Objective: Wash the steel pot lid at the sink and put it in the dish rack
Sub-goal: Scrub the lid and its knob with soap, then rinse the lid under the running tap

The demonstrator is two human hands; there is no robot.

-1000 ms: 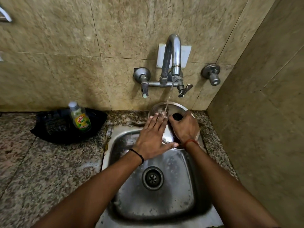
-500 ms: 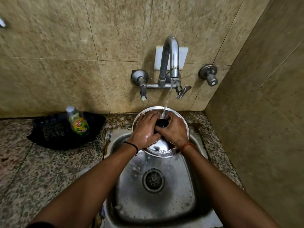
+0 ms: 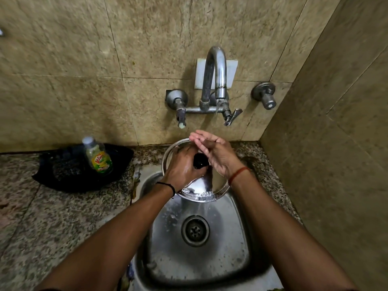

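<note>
— Gripping of the steel lid: by which hand is it done?
— It is held by the left hand, whose fingers are closed around the black knob. The lid is kept tilted over the back of the sink, below the tap.
— And the right hand?
— It is held open, fingers spread, just above the lid's far side; nothing is grasped. Water is seen spilling off the lid's lower rim. A soap bottle is stood on the counter, left of the sink.
</note>
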